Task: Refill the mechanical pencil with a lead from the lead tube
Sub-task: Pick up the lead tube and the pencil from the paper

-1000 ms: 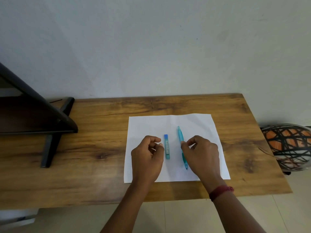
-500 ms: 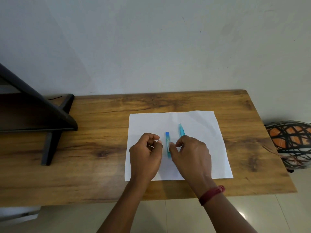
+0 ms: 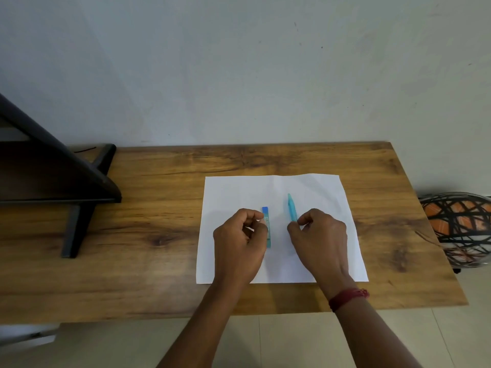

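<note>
A small lead tube (image 3: 266,227) with a blue cap lies upright in the picture on a white sheet of paper (image 3: 313,187). My left hand (image 3: 239,243) is curled at its left side, with thumb and forefinger pinched on the tube's edge. To the right lies a teal mechanical pencil (image 3: 291,208), tip pointing away from me. My right hand (image 3: 320,236) covers its lower half, and thumb and forefinger close on the shaft. Both items still rest on the paper.
The paper lies on a wooden table (image 3: 159,235) against a pale wall. A black stand (image 3: 79,197) occupies the table's left end. A ball-like object in a black net (image 3: 459,229) sits beyond the right edge. The front edge is near my wrists.
My right hand, which reached left to the lead tube half a second ago, has moved back right onto the pencil. My left hand has closed in against the tube.
</note>
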